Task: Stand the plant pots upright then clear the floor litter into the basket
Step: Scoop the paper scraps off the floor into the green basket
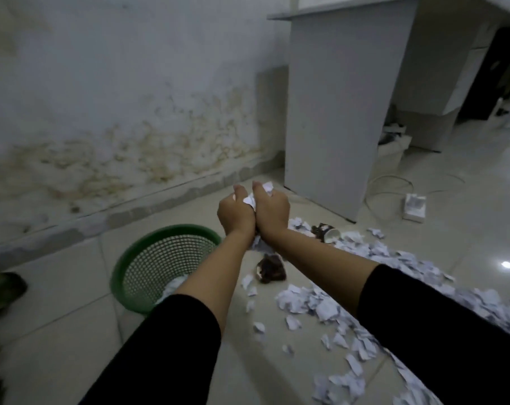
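Two hands, the left hand (pixel 235 213) and the right hand (pixel 272 213), are pressed side by side, fingers curled and clamped on one wad of crumpled white paper (pixel 252 198), held above the tiled floor (pixel 72 317). We note a round green mesh basket (pixel 163 263) just left of the forearms, with white scraps inside. Torn paper litter (pixel 364 302) lies strewn to the right. We record a tipped white cup (pixel 326 232) with dark matter spilled beside it, near the grey cabinet panel (pixel 335 112).
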Demonstrator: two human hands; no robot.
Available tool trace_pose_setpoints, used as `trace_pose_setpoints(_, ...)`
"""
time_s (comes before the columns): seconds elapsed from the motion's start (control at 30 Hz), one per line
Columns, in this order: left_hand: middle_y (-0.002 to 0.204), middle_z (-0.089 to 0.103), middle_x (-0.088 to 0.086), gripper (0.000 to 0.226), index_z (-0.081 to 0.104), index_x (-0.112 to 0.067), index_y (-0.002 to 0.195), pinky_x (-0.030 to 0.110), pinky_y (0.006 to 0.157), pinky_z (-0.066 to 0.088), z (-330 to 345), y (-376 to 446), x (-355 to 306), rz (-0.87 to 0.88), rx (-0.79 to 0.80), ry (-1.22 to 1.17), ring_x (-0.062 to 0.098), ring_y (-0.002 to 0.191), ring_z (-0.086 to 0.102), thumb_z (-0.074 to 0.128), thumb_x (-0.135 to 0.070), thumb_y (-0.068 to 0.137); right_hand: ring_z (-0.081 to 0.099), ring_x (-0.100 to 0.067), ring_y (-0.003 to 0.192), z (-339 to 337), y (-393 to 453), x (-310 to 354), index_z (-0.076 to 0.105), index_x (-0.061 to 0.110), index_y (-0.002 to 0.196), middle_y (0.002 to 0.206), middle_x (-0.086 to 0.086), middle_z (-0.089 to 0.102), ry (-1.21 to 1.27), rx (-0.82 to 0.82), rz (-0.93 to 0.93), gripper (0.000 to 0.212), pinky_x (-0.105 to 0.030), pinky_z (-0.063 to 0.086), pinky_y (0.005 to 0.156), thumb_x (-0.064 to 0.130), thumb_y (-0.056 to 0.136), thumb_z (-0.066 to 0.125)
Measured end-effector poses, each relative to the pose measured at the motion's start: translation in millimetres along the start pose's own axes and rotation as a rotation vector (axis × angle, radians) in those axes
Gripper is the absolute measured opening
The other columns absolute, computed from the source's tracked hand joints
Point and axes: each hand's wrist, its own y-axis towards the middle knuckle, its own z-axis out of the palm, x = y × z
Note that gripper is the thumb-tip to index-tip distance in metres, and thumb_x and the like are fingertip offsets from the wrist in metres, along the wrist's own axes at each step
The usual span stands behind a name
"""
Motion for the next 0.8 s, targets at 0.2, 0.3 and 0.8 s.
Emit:
trace_pose_setpoints(0.2, 0.106, 0.067, 0.019, 0.047, 0.067, 0.004, 0.101, 0.028, 0.071, 0.037, -72.6, 60.1, 25.9, -0.068, -0.105, 0.066, 0.031, 0.095, 0.061, 0.044, -0.036, 0.098, 0.057, -0.015, 0.061, 90.4, -31.3, -2.6, 0.058, 0.017, 0.06, 0.067, -0.004, 0.064, -0.002, 0.105, 0.053, 0.042, -0.024, 0.035, 0.05, 0.038, 0.096, 0.054)
trace_pose_setpoints(0.3, 0.108, 0.066, 0.019, 0.042, 0.066, 0.005, 0.104, 0.028, 0.072, 0.036, -99.9, 71.4, 45.0, -0.117, -0.168, 0.072, 0.032, 0.099, 0.06, 0.045, -0.03, 0.098, 0.058, -0.018, 0.062, 120.2, -45.3, -16.9, 0.055, 0.019, 0.057, 0.067, -0.006, 0.065, -0.014, 0.184, 0.06, 0.045, -0.026, 0.035, 0.053, 0.038, 0.098, 0.052)
trace_pose_setpoints(0.8, 0.096, 0.054, 0.011, 0.026, 0.059, -0.001, 0.106, 0.026, 0.061, 0.031, -151.6, 104.3, 103.6, -0.285, -0.067, 0.031, 0.023, 0.09, 0.048, 0.036, -0.01, 0.099, 0.046, -0.016, 0.059, 167.6, -53.7, -64.7, 0.044, 0.022, 0.058, 0.062, 0.001, 0.052, -0.102, 0.353, 0.055, 0.044, -0.031, 0.032, 0.056, 0.036, 0.099, 0.04)
